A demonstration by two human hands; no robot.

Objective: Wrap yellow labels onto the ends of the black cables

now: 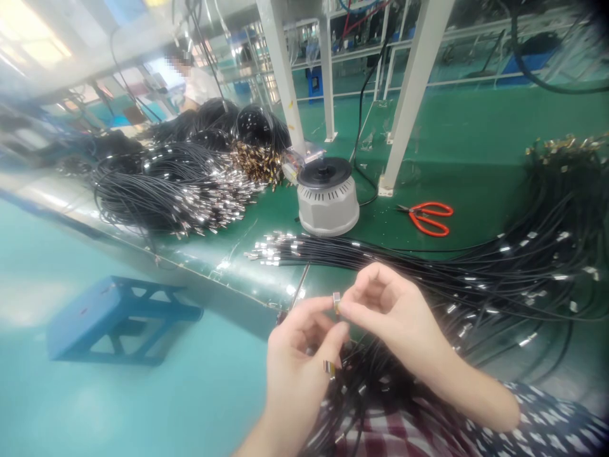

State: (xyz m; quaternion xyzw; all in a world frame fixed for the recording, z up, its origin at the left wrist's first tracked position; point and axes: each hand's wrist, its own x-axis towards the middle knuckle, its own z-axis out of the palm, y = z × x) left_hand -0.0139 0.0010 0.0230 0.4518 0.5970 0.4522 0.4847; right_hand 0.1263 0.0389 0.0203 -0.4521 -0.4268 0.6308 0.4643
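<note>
Between the fingertips of my right hand (387, 308) is a small silvery connector (337, 298) with a yellowish lower end, pinched by thumb and forefinger. My left hand (302, 355) is curled just below and to the left, its forefinger tip touching or very near that connector. A second metal connector (328, 367) pokes out by my left thumb, gripped in the curled hand. Black cables (366, 381) with metal ends lie beneath both hands, over my lap; where the held connectors join them is hidden.
A bundle of black cables (342, 251) stretches across the green bench. Behind it stand a grey device with a black round top (328, 197) and red-handled scissors (431, 216). Coiled cables (166, 181) are heaped at left. A blue stool (114, 317) stands on the floor; a person sits far back.
</note>
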